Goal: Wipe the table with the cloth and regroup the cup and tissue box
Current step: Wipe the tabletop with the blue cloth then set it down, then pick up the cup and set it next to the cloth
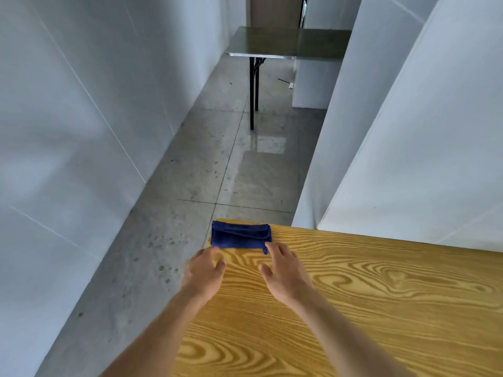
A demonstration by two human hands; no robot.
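A folded dark blue cloth (241, 237) lies at the far left corner of the yellow wood-grain table (367, 308). My left hand (205, 270) hovers just short of the cloth's near left corner, slightly blurred, fingers relaxed and holding nothing. My right hand (284, 270) is spread with its fingertips at the cloth's near right corner, beside a small loop. I cannot tell whether those fingertips touch the cloth. No cup or tissue box is in view.
The table's left edge drops to a grey concrete floor (190, 186). White partition walls (408, 131) stand on both sides. A dark folding table (272, 42) stands further down the corridor.
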